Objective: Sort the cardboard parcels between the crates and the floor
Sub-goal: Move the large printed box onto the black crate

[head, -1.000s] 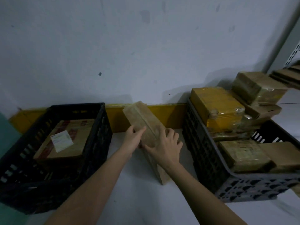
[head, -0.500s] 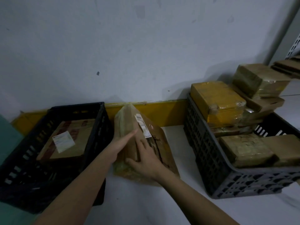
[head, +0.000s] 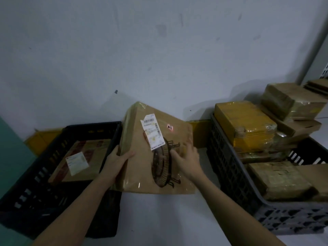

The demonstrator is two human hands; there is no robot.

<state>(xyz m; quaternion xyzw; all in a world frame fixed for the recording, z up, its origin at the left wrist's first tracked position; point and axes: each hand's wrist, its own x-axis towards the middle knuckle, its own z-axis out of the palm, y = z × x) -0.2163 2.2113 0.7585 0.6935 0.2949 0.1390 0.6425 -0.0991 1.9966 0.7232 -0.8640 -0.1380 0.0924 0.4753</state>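
Observation:
A flat brown cardboard parcel (head: 142, 176) with a white shipping label and a black fan drawing is tilted up between the two crates, its broad face toward me. My left hand (head: 117, 160) grips its left edge, thumb on the face. My right hand (head: 186, 160) lies on the printed face near the right side, fingers spread. The black crate (head: 44, 167) on the left holds one labelled brown parcel (head: 79, 160). The grey crate (head: 229, 176) on the right is piled with several taped parcels, among them a yellow one (head: 243, 125).
A white wall rises straight behind, with a yellow skirting strip (head: 199, 132) along its foot. White floor (head: 159, 219) shows between the crates. More parcels lie on a shelf (head: 317, 86) at the far right. A teal surface (head: 10, 153) borders the left edge.
The parcel stood on edge between the crates; both hands have turned it so its labelled face points at me and lifted it higher. The left hand moved to grip the left edge.

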